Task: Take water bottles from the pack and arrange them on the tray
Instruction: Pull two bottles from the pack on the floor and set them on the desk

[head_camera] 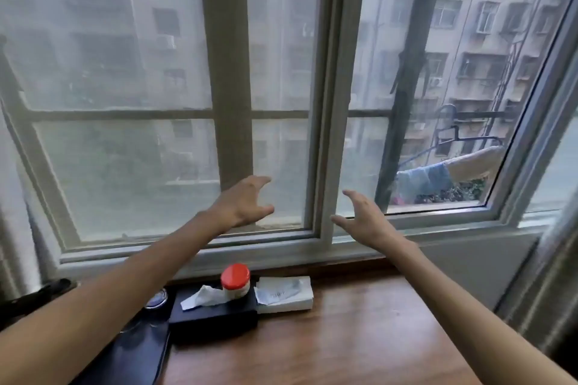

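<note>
My left hand (245,201) is raised in front of the window, fingers spread and curled, holding nothing. My right hand (364,216) is lifted beside it, a little lower and to the right, fingers apart and empty. Both arms stretch forward over the wooden table (359,331). No water bottle, bottle pack or tray shows in the head view.
A sliding window with a grey frame (325,134) fills the view ahead. At the table's back stand a black tissue box (215,316), a red-lidded jar (235,280) on it, and a white tissue pack (286,292). A dark object (137,353) lies at the left.
</note>
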Action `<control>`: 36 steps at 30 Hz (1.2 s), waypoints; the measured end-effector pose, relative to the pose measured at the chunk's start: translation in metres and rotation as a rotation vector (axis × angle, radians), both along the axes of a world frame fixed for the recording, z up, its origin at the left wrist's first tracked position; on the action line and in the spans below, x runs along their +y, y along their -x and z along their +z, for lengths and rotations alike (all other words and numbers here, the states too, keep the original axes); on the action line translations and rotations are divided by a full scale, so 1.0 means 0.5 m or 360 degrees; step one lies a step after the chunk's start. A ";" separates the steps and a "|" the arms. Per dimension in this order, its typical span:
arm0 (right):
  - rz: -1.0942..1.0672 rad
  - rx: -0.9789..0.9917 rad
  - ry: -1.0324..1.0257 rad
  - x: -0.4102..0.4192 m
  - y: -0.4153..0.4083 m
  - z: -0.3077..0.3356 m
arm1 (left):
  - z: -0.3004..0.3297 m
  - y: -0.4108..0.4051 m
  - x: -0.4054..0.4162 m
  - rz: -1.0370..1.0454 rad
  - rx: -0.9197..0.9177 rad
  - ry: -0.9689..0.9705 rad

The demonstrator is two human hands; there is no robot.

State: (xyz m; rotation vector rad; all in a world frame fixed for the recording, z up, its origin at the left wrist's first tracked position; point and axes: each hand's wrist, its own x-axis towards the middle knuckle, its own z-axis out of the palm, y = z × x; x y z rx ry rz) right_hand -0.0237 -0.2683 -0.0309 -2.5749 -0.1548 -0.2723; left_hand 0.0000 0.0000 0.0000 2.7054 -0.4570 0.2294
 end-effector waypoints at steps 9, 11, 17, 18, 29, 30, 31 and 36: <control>-0.0382 0.0251 -0.0167 -0.122 0.108 -0.174 | -0.175 -0.028 -0.162 -0.0291 0.0305 -0.0059; -0.0419 0.0301 -0.0162 -0.146 0.129 -0.203 | -0.204 -0.025 -0.192 -0.0343 0.0337 -0.0061; -0.0656 0.0458 -0.0265 -0.261 0.216 -0.304 | -0.293 0.001 -0.343 -0.0568 0.0495 -0.0154; -0.0691 0.0489 -0.0278 -0.280 0.233 -0.319 | -0.305 0.009 -0.372 -0.0593 0.0518 -0.0177; -0.0965 0.0737 -0.0439 -0.579 0.431 -0.462 | -0.439 0.141 -0.738 -0.0772 0.0777 -0.0256; -0.0979 0.0762 -0.0466 -0.608 0.447 -0.475 | -0.453 0.155 -0.771 -0.0780 0.0807 -0.0258; -0.0993 0.0791 -0.0496 -0.634 0.462 -0.486 | -0.465 0.169 -0.803 -0.0783 0.0827 -0.0267; -0.1058 0.0933 -0.0628 -0.773 0.516 -0.547 | -0.511 0.230 -0.966 -0.0850 0.0861 -0.0312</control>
